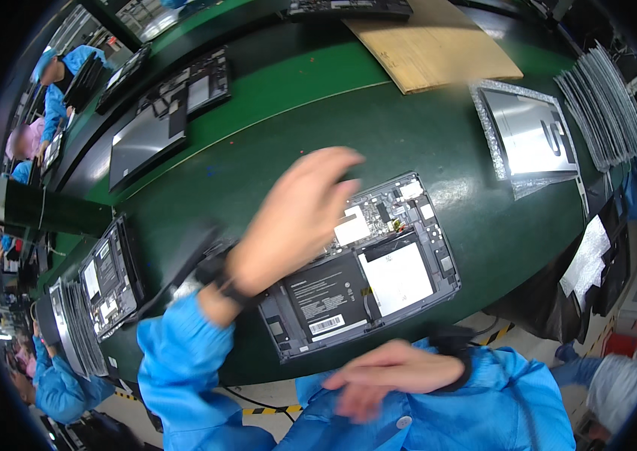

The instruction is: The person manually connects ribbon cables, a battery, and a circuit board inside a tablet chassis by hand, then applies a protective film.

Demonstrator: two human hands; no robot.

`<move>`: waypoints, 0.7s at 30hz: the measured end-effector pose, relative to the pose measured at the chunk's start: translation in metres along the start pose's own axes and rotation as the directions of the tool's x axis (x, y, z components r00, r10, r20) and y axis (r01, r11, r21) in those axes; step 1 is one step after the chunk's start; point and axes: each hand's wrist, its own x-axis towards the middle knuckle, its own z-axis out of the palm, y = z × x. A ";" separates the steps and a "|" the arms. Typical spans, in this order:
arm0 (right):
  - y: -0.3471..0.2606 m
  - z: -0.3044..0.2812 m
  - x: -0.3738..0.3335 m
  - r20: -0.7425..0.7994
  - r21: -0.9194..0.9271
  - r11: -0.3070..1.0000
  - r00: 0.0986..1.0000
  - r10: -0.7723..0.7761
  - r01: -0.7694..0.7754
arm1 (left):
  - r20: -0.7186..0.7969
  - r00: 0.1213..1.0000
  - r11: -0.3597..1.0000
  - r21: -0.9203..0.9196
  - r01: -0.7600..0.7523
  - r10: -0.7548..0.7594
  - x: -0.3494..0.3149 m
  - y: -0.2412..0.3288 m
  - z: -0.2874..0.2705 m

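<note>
Left hand (pixel 302 212) at ten o'clock and right hand (pixel 392 374) at six look loosely open, empty; laptop base (pixel 361 272) lies innards-up, presumably for access.

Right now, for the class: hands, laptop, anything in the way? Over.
Left hand over laptop, nothing visible in it. Right hand blurred, near its close edge. Laptop flat on green table, opened up. Left hand hides part of its far side.

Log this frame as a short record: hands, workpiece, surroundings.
Left hand: open, above the laptop base
Right hand: blurred, near the base's lower edge; grip unclear
Workpiece: laptop base, circuit board exposed
Surface: green table
Far side: wooden board
Right: silver panel
Left: another laptop base
</note>
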 end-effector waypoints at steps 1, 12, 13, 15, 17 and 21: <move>-0.002 -0.011 -0.027 -0.063 -0.188 0.950 0.962 -0.267 0.251 | -0.030 0.992 0.993 -0.006 0.119 -0.119 -0.018 0.001 -0.013; -0.077 -0.073 -0.020 -0.062 -0.974 -0.006 0.290 -0.955 -0.228 | -0.184 0.974 0.949 0.260 0.181 -0.135 -0.085 0.023 -0.012; -0.082 -0.074 -0.018 -0.057 -0.980 -0.012 0.338 -0.939 -0.197 | -0.077 0.993 0.984 0.148 0.100 -0.089 -0.083 0.028 -0.004; -0.083 -0.078 -0.017 -0.054 -0.981 -0.023 0.386 -0.921 -0.193 | 0.080 0.996 1.000 0.002 -0.031 0.031 -0.069 0.035 0.017; -0.084 -0.072 -0.017 -0.046 -0.975 -0.049 0.407 -0.913 -0.219 | 0.107 0.992 0.998 0.006 -0.062 0.061 -0.056 0.027 0.029; -0.088 -0.078 -0.023 -0.042 -0.977 -0.045 0.401 -0.915 -0.207 | 0.168 0.980 0.993 0.025 -0.112 0.106 -0.050 0.024 0.031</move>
